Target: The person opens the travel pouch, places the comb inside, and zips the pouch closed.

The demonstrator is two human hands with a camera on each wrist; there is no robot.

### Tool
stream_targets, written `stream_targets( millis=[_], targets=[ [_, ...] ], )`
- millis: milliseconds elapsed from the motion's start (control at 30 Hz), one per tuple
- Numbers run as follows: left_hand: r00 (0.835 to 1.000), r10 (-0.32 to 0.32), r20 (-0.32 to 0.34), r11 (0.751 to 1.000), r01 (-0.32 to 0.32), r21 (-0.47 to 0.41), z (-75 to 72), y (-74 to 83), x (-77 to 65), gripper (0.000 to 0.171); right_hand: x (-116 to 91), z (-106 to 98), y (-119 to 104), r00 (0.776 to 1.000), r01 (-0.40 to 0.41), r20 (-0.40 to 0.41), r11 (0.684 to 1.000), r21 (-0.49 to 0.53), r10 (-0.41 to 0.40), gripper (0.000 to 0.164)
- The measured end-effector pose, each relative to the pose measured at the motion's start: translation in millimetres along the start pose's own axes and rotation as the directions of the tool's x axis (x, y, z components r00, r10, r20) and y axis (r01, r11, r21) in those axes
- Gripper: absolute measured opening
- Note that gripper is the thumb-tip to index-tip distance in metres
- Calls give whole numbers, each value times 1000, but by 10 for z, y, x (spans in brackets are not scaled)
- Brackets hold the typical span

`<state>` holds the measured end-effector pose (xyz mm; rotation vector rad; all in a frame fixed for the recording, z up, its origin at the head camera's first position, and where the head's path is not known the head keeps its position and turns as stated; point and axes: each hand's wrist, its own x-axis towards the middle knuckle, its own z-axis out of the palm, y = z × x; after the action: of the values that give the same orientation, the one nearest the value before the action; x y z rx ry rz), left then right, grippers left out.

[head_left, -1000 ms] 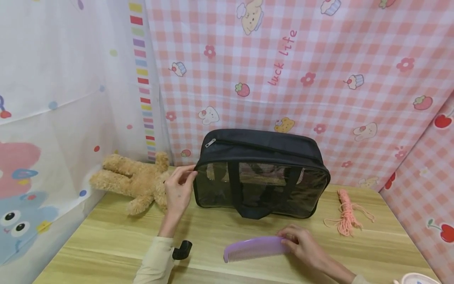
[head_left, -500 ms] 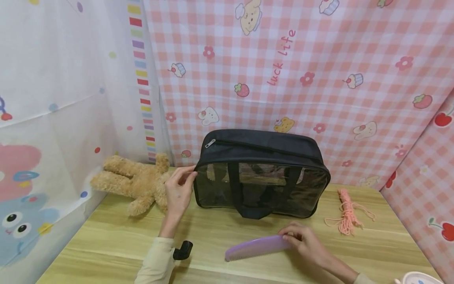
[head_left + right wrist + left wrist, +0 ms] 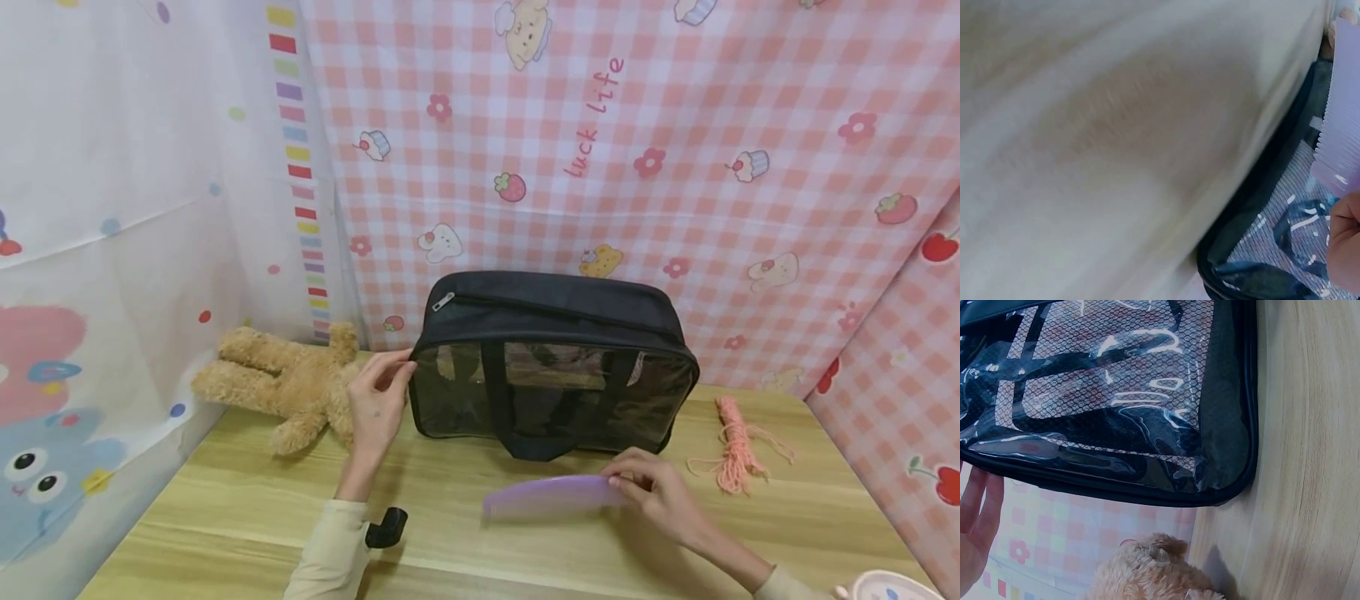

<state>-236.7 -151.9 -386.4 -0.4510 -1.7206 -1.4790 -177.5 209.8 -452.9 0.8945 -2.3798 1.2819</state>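
A black bag (image 3: 555, 310) with see-through sides stands upright on the table, its handle loop hanging down in front. At its left upper corner, my left hand (image 3: 377, 404) pinches the edge; the left wrist view shows those fingers (image 3: 984, 503) right at the bag's rim. My right hand (image 3: 656, 493) grips one end of a purple comb (image 3: 551, 496), which points left in front of the bag with its teeth downward. In the right wrist view the comb (image 3: 1342, 106) overlaps the bag, and a pale sleeve (image 3: 1104, 150) covers much of the picture.
A tan teddy bear (image 3: 296, 387) lies left of the bag, its head partly behind my left hand. Pink rope (image 3: 735, 450) lies bundled at the right. A pale dish-like item (image 3: 892, 586) shows at the lower right. Printed cloths (image 3: 600, 125) hang behind the wooden table (image 3: 442, 550).
The right hand has raised the comb a little away from me, toward the bag, and slightly right. My left hand and the bag have stayed in place.
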Motion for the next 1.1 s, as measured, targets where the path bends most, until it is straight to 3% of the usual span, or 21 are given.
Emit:
stream_targets(
  millis=[433, 667, 1100],
  targets=[
    [1000, 13, -4, 1000, -13, -17, 2, 9, -2, 15, 140, -262, -41, 996, 65, -60, 996, -66, -69, 29],
    [1000, 25, -4, 1000, -25, -19, -1, 9, -1, 16, 216, -396, -179, 996, 57, -66, 996, -70, -62, 31],
    [1000, 22, 0, 999, -22, -23, -3, 3, 5, 16, 372, -631, -449, 982, 140, -109, 984, -114, -153, 37]
  ],
)
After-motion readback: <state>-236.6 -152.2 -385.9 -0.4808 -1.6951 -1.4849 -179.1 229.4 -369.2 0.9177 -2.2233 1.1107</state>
